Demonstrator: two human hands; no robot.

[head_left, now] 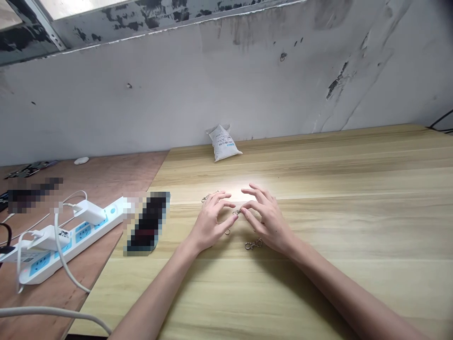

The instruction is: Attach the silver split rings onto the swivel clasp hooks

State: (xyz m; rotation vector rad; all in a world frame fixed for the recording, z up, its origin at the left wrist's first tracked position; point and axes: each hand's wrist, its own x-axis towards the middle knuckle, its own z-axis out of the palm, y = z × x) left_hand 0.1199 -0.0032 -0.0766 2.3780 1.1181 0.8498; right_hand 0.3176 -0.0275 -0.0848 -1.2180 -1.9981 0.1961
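A small silvery metal clasp [236,212] is pinched by one end between the thumb and index finger of my right hand [268,218]. My left hand [211,221] faces it with thumb and index finger apart, their tips close around the clasp's free end; whether they touch it I cannot tell. On the wood below lies a metal ring [227,231], near my left thumb. Metal swivel snap hooks [252,244] lie beside my right wrist. Another metal clasp [204,198] shows behind my left fingers, partly hidden.
A white printed packet [224,143] stands against the wall. Left of my hands lies a blurred-out dark flat object [147,224]. A white power strip [79,241] with plugged-in chargers and cables [60,245] sits on the reddish board [116,177].
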